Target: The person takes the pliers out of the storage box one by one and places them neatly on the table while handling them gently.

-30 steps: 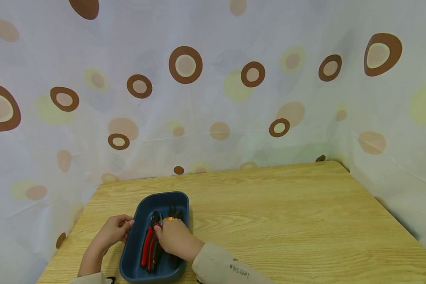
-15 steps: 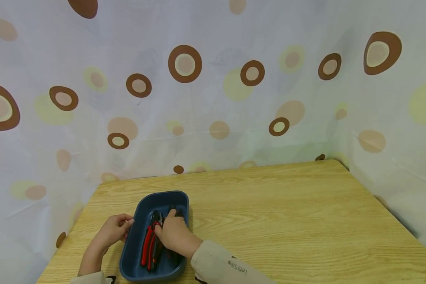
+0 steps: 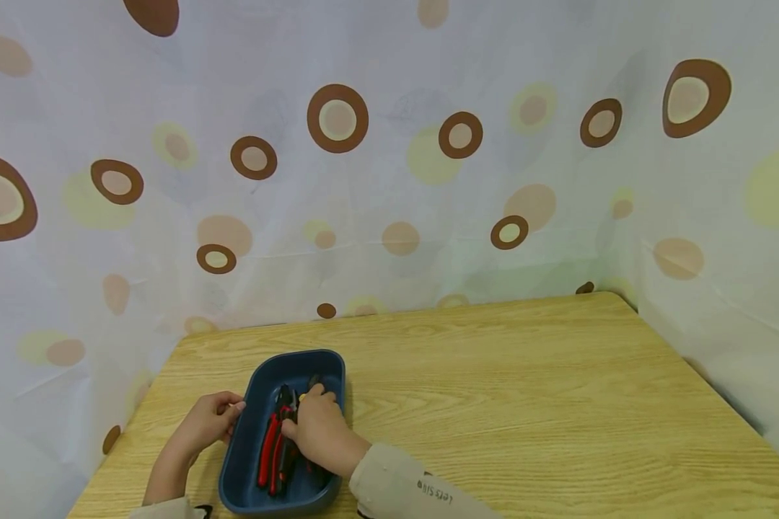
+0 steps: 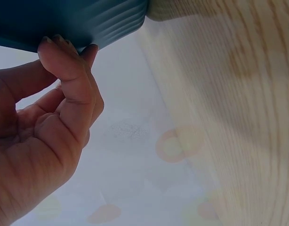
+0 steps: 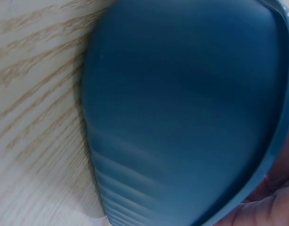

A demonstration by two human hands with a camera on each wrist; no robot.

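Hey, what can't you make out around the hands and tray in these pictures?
Head view: whatever lies beneath the right hand in the blue tray; the hand covers it.
Right wrist view: most of the right hand; the tray's wall hides it and the right edge crops it.
Left wrist view: the tray's inside, behind its outer wall; the top edge crops it.
Head view: the sleeve lettering, too small to read surely.

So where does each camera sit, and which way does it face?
Head: on the head, facing forward and down at table and blue tray; left hand, right hand and sleeves show.
Left wrist: on that wrist, facing the tray's outside; left hand shows.
Right wrist: on that wrist, facing the tray's outer wall; part of the right hand shows.
Shared: both wrist views show tray and table.
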